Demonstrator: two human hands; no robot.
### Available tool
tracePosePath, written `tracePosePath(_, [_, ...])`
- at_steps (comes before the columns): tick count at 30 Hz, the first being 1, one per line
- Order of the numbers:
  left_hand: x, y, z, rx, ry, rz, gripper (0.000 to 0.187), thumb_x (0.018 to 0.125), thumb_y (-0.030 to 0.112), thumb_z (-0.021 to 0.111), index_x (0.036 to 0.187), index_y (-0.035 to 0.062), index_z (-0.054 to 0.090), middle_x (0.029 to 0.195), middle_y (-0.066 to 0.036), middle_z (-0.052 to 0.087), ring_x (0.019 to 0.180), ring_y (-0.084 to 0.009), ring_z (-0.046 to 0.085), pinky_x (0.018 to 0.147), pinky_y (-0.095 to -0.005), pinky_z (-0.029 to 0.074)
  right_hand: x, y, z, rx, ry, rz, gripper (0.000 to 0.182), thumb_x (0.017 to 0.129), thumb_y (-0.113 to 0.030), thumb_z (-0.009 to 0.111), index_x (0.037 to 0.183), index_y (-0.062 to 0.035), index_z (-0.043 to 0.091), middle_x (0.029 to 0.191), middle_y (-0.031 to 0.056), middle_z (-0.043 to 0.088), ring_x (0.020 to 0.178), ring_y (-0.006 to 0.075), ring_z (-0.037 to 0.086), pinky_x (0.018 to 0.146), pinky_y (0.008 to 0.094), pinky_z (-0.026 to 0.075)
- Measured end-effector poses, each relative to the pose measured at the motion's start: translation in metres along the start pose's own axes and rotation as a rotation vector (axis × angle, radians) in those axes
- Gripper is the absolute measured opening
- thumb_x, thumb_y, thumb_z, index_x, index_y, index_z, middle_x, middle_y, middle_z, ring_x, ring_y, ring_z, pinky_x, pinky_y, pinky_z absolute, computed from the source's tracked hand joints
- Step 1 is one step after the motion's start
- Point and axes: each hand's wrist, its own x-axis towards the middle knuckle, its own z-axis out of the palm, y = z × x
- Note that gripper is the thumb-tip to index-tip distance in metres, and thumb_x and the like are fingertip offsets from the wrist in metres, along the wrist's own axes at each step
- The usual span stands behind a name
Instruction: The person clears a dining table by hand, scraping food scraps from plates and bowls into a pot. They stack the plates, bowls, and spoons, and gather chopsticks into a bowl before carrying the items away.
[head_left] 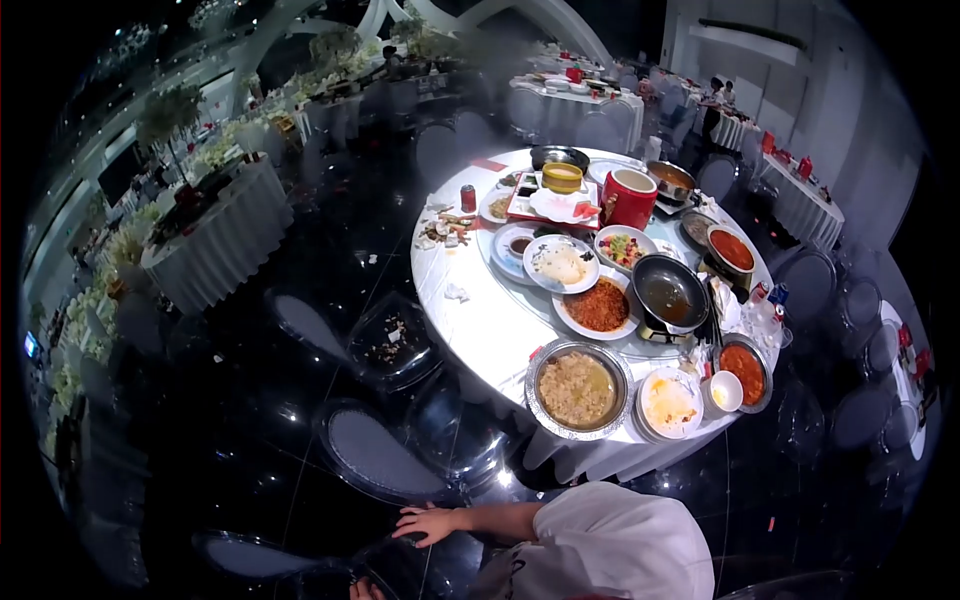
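My right hand reaches left from a white short sleeve, palm down, its fingers bent over the edge of a clear chair's seat. The fingers of my left hand show at the bottom edge, curled at the near side of the same seat; the rest of that hand is out of frame. This chair's grey oval back lies to the left of both hands. Just beyond stands another clear chair with a grey back.
A round table with a white cloth stands beyond my arm, bearing a pan, a tray of stew, a red pot and used plates. Scraps lie on a farther chair's seat. Another clothed table stands left.
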Motion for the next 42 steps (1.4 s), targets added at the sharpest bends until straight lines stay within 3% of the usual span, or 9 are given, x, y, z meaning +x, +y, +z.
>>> tracePosePath(5, [-0.036, -0.011, 0.007, 0.113, -0.103, -0.111, 0.026, 0.09, 0.02, 0.052, 0.108, 0.0034, 0.061, 0.103, -0.024, 0.06, 0.095, -0.0395, 0.057, 0.082, -0.0434, 0.047, 0.007, 0.024, 0.025, -0.024, 0.206, 0.055, 0.065, 0.081, -0.038, 0.06, 0.14, -0.0278, 0.035, 0.135, 0.0161, 0.036, 0.13, 0.0366, 0.026, 0.084, 0.0629, 0.041])
tracePosePath(9, [-0.068, -0.009, 0.018, 0.154, -0.076, -0.212, 0.026, 0.09, 0.023, 0.054, 0.109, 0.0057, 0.062, 0.104, -0.025, 0.06, 0.095, -0.0386, 0.058, 0.084, -0.0427, 0.048, -0.01, 0.017, 0.012, -0.024, 0.32, 0.15, 0.067, 0.082, -0.035, 0.059, 0.142, -0.0272, 0.03, 0.135, 0.017, 0.037, 0.127, 0.0378, 0.032, 0.087, 0.0603, 0.04])
tracePosePath(13, [-0.019, 0.009, -0.006, 0.045, -0.034, -0.338, 0.021, 0.083, 0.014, 0.058, 0.102, 0.0059, 0.061, 0.095, -0.014, 0.06, 0.087, -0.0358, 0.058, 0.072, -0.042, 0.048, -0.043, 0.032, 0.027, 0.023, 0.294, 0.227, 0.065, 0.084, -0.037, 0.057, 0.142, -0.0261, 0.031, 0.134, 0.0166, 0.04, 0.121, 0.0385, 0.041, 0.092, 0.0571, 0.038])
tracePosePath(19, [-0.056, 0.0, -0.005, 0.081, 0.041, -0.448, 0.022, 0.082, 0.018, 0.059, 0.102, 0.0084, 0.062, 0.091, -0.013, 0.06, 0.086, -0.0349, 0.059, 0.073, -0.0432, 0.049, -0.08, 0.045, -0.001, 0.283, 0.223, 0.202, 0.047, 0.082, -0.028, 0.064, 0.122, -0.0072, 0.052, 0.107, 0.0133, 0.059, 0.1, 0.0242, 0.057, 0.087, 0.0364, 0.046])
tracePosePath(25, [-0.062, -0.022, -0.005, -0.115, 0.08, -0.49, 0.02, 0.081, 0.016, 0.06, 0.1, 0.0106, 0.062, 0.089, -0.011, 0.06, 0.085, -0.0337, 0.06, 0.072, -0.0421, 0.049, -0.007, -0.006, -0.02, 0.529, 0.153, 0.175, 0.028, 0.086, -0.011, 0.061, 0.113, -0.003, 0.056, 0.09, 0.0058, 0.068, 0.083, 0.0102, 0.063, 0.076, 0.0236, 0.049])
tracePosePath(28, [-0.043, -0.037, -0.025, -0.136, 0.161, -0.497, 0.02, 0.081, 0.014, 0.061, 0.1, 0.0101, 0.062, 0.086, -0.012, 0.059, 0.084, -0.0336, 0.059, 0.071, -0.0421, 0.049, 0.057, -0.012, -0.016, 0.694, 0.11, -0.032, 0.025, 0.084, -0.011, 0.063, 0.107, -0.003, 0.06, 0.086, 0.0069, 0.068, 0.078, 0.0123, 0.064, 0.072, 0.0257, 0.051])
tracePosePath(32, [-0.022, -0.089, -0.046, -0.207, 0.19, -0.559, 0.021, 0.084, 0.015, 0.059, 0.103, 0.0096, 0.063, 0.088, -0.013, 0.059, 0.087, -0.0341, 0.059, 0.074, -0.0413, 0.048, 0.129, -0.053, -0.069, 0.369, 0.175, -0.089, 0.022, 0.083, -0.012, 0.062, 0.102, -0.0014, 0.062, 0.086, 0.0098, 0.068, 0.079, 0.0178, 0.066, 0.073, 0.0282, 0.051])
tracePosePath(35, [-0.004, -0.151, -0.055, -0.24, 0.319, -0.45, 0.023, 0.084, 0.012, 0.059, 0.106, 0.0067, 0.06, 0.095, -0.013, 0.06, 0.09, -0.0336, 0.059, 0.077, -0.0389, 0.048, 0.168, -0.056, -0.081, 0.292, 0.346, 0.001, 0.021, 0.082, -0.013, 0.062, 0.099, -0.0013, 0.063, 0.085, 0.0102, 0.067, 0.078, 0.0201, 0.066, 0.071, 0.0298, 0.051])
tracePosePath(42, [0.109, -0.258, -0.096, -0.082, 0.526, -0.268, 0.029, 0.082, 0.012, 0.061, 0.11, 0.0053, 0.058, 0.106, -0.013, 0.057, 0.099, -0.0328, 0.055, 0.083, -0.0387, 0.046, 0.218, -0.057, -0.119, 0.249, 0.431, 0.141, 0.018, 0.087, -0.011, 0.06, 0.102, -0.0008, 0.062, 0.082, 0.0071, 0.066, 0.077, 0.0114, 0.062, 0.07, 0.026, 0.051])
